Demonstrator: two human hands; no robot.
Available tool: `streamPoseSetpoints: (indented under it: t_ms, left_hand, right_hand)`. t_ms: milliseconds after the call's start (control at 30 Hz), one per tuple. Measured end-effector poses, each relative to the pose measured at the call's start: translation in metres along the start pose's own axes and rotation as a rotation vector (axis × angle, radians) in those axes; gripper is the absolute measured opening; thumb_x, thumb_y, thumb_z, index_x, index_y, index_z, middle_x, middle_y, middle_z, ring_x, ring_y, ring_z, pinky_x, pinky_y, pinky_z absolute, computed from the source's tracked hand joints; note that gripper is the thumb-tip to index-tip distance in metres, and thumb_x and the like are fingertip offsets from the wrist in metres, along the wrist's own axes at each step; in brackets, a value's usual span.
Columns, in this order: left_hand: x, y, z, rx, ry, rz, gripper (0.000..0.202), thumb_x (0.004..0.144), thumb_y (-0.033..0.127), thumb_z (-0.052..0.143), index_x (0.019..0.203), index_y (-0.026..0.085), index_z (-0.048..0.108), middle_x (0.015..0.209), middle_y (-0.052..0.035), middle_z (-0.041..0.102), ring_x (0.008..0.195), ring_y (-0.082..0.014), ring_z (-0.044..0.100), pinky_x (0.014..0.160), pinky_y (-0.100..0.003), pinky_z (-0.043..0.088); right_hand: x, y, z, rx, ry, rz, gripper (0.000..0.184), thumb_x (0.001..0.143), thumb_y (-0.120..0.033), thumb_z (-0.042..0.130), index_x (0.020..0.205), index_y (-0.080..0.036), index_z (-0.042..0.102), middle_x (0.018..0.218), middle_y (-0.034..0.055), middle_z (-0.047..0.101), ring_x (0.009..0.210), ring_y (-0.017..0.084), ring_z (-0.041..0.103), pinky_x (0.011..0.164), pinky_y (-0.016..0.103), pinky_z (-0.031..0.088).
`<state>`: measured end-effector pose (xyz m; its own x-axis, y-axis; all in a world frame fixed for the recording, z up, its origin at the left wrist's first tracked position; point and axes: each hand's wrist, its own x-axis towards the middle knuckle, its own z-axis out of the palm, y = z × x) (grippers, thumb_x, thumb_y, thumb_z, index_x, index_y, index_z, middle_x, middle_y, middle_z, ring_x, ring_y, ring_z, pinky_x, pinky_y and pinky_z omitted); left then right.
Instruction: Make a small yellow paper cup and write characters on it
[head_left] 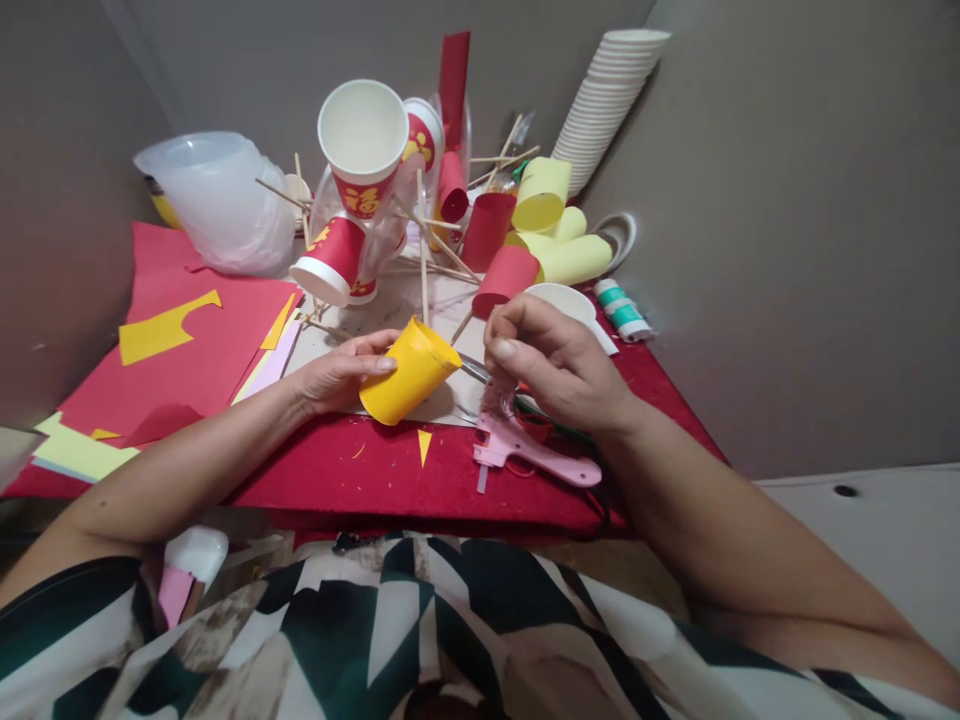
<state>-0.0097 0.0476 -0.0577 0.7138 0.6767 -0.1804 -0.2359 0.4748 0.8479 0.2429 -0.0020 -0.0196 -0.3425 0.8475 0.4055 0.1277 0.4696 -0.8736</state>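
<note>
My left hand (346,372) grips a yellow paper-covered cup or tube (409,372), thumb on its near side. The tube is tilted, with its upper rim toward the right. My right hand (559,362) is a little to the right of that rim, apart from it, with thumb and forefinger pinched together. Whatever they may hold is too small to make out. Below the right hand lies a pink glue gun (536,455) with a clear glue stick poking out. Scissors (474,368) are partly hidden behind the hand and tube.
Red paper sheets (180,370) with yellow offcuts lie left. Behind stand red-and-white paper cups (364,140), wooden sticks (424,260), red paper tubes (489,230) and yellow-green paper rolls (574,258). A tall cup stack (611,100) leans on the right wall. A thread spool (624,310) lies right.
</note>
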Motion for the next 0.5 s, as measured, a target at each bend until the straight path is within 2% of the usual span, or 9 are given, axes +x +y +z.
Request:
streamPoseSetpoints:
  t_ms: [133, 333, 433, 500]
  left_hand:
    - [-0.0014, -0.0010, 0.0016, -0.005, 0.016, 0.015, 0.056, 0.065, 0.027, 0.090, 0.116, 0.017, 0.069, 0.102, -0.0066, 0.076, 0.086, -0.0197, 0.073, 0.079, -0.029, 0.057]
    - [-0.0033, -0.0035, 0.0058, 0.022, 0.013, 0.032, 0.057, 0.067, 0.025, 0.089, 0.119, 0.016, 0.069, 0.106, -0.0088, 0.077, 0.089, -0.0197, 0.072, 0.081, -0.029, 0.055]
    - [-0.0033, -0.0066, 0.0076, 0.048, 0.007, 0.048, 0.057, 0.069, 0.022, 0.088, 0.122, 0.017, 0.068, 0.113, -0.0097, 0.075, 0.097, -0.0216, 0.071, 0.087, -0.030, 0.053]
    - [-0.0028, -0.0097, 0.0085, 0.062, 0.009, 0.060, 0.058, 0.068, 0.022, 0.089, 0.122, 0.018, 0.068, 0.117, -0.0095, 0.074, 0.102, -0.0225, 0.070, 0.092, -0.032, 0.052]
  right_hand:
    - [-0.0001, 0.0005, 0.0019, 0.047, -0.024, 0.000, 0.036, 0.095, -0.053, 0.058, 0.077, -0.023, 0.048, 0.065, -0.0045, 0.047, 0.052, 0.010, 0.043, 0.047, 0.023, 0.039]
    - [0.0013, 0.0049, 0.0023, 0.079, 0.014, 0.057, 0.028, 0.092, -0.046, 0.065, 0.080, -0.022, 0.058, 0.064, -0.0039, 0.056, 0.046, 0.009, 0.053, 0.042, 0.022, 0.045]
    - [0.0022, 0.0071, -0.0013, 0.007, 0.039, 0.020, 0.022, 0.094, -0.042, 0.062, 0.090, -0.021, 0.069, 0.082, 0.0022, 0.068, 0.052, 0.009, 0.060, 0.046, 0.023, 0.050]
    - [0.0024, 0.0073, -0.0051, -0.072, -0.010, -0.013, 0.018, 0.094, -0.036, 0.062, 0.103, -0.024, 0.073, 0.096, 0.0055, 0.073, 0.057, 0.010, 0.064, 0.050, 0.024, 0.054]
